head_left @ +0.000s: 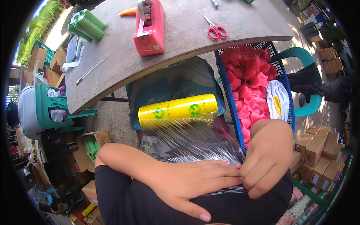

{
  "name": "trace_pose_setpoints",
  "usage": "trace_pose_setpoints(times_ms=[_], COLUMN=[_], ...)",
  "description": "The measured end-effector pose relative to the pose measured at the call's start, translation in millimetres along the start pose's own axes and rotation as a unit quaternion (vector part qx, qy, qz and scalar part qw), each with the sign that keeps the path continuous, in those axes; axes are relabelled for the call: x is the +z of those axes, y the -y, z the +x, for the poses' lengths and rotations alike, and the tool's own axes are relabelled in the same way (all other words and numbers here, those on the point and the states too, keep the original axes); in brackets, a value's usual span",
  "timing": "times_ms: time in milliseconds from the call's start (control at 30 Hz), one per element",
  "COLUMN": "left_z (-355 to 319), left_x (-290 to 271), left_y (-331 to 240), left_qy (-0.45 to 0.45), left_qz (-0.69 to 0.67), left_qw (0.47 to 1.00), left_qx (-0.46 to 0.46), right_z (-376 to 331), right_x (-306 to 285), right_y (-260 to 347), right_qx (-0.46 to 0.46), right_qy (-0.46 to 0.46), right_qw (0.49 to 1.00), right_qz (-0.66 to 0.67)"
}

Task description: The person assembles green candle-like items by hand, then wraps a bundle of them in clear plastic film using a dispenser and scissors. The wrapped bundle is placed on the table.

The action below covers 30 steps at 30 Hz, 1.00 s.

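A yellow roll of cling wrap (178, 108) with green marks lies beyond my lap on a dark blue surface. Clear film (198, 148) runs from the roll toward me, creased and stretched over my dark clothing. My left hand (195, 180) rests flat on the film, palm down, fingers straight and pointing right, thumb spread toward me. Its fingertips meet my right hand (266, 161), whose fingers are curled and pinched together at the film's edge. The exact grip under those fingers is partly hidden.
A blue basket (227, 84) of pink plastic-looking pieces (249, 82) stands at the right, a white cloth (277, 99) in it. On the table (180, 22) are a red tape dispenser (152, 37), scissors (215, 30), a pen (88, 73) and green bundles (87, 24).
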State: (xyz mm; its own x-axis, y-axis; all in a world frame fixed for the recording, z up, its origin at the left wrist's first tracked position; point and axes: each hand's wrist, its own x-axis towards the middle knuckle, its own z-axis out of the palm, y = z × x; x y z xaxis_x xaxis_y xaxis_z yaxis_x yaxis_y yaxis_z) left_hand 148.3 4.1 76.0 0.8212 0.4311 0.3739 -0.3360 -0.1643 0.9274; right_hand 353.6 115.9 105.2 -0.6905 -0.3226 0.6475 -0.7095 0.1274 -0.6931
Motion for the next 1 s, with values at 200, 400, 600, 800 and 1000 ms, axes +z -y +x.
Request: trace_pose_setpoints(times_ms=[200,400,600,800,1000], left_z=[7.2,16.8,19.5,22.8,20.6], left_x=[-25.5,-34.9,-56.1,-69.7,-77.3], left_y=[7.4,15.0,19.0,29.4,34.3], left_qy=[0.095,0.1,0.046,-0.008,-0.011], left_qz=[0.087,0.074,0.019,0.0,0.002], left_qw=[0.991,0.992,0.999,0.998,0.998], left_qx=[0.02,0.026,0.019,0.055,0.054], right_z=[-31.5,-208.2,-242.6,-232.6,-249.3], right_x=[-86.8,-273.1,-379.7,-390.0,-402.8], right_y=[-16.0,-119.2,-146.1,-150.9,-115.8], right_qx=[0.146,0.403,0.585,0.66,0.708], right_qy=[-0.164,-0.435,-0.353,-0.214,-0.153], right_qw=[0.969,0.481,0.322,0.271,0.145], right_qz=[-0.114,-0.645,-0.655,-0.667,-0.674])
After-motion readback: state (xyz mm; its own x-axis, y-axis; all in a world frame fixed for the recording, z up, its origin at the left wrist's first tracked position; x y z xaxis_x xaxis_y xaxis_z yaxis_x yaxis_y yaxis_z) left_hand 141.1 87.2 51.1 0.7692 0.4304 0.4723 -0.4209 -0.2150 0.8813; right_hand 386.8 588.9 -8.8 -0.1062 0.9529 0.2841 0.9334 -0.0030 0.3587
